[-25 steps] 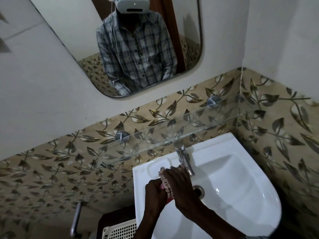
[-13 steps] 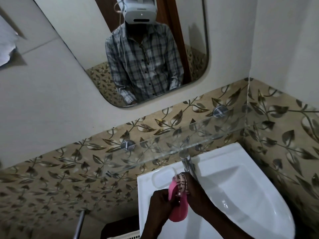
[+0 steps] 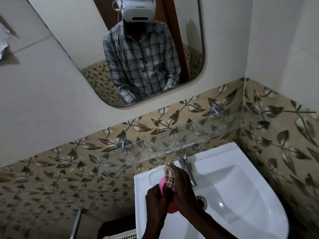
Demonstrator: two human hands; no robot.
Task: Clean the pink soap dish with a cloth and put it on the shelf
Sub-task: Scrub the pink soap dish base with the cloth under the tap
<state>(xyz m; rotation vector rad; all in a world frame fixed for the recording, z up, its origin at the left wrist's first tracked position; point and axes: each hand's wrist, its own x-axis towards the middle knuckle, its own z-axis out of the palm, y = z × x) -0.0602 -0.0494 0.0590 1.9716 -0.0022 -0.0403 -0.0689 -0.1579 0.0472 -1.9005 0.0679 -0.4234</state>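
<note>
Over the left side of the white sink (image 3: 241,200), my left hand (image 3: 156,197) grips the pink soap dish (image 3: 163,186), held on edge. Most of the dish is hidden between my hands; its lower end (image 3: 171,208) shows below them. My right hand (image 3: 183,190) holds a striped pink cloth (image 3: 170,176) bunched against the dish's face. The clear glass shelf (image 3: 172,144) runs along the tiled wall just above my hands, on two round metal brackets.
A chrome tap (image 3: 187,167) stands right behind my right hand, under the shelf. The drain (image 3: 202,201) lies to the right. A mirror (image 3: 138,49) hangs above. A white slotted basket (image 3: 120,236) and a metal pipe (image 3: 76,225) sit lower left.
The dish has been turned up on edge and more pink shows than a second ago. The cloth has shifted to its upper part. The view has tilted upward.
</note>
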